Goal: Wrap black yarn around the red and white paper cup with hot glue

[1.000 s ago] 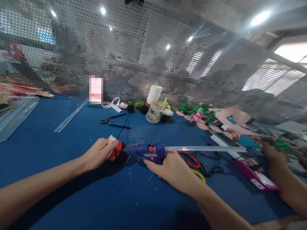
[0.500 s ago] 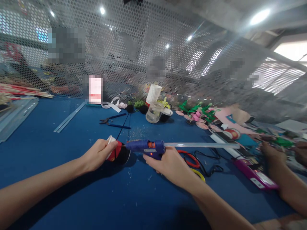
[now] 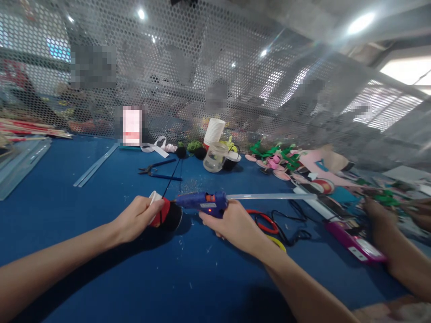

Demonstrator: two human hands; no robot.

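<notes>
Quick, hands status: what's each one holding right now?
Left hand: closed on the red, white and black piece.
Right hand: closed on the blue glue gun, nozzle at that piece.

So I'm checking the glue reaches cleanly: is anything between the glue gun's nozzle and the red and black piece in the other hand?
Nothing visible. The right hand holds the blue glue gun with its nozzle right at the red and black piece, which the left hand grips. A thin black cord runs behind, not between them.

Much of the red, white and black piece (image 3: 164,214) is covered by the left hand (image 3: 136,218). Patches behind the mesh screen (image 3: 215,80) are blurred out. A co-worker's arm (image 3: 397,251) is cut off at the right edge.
</notes>
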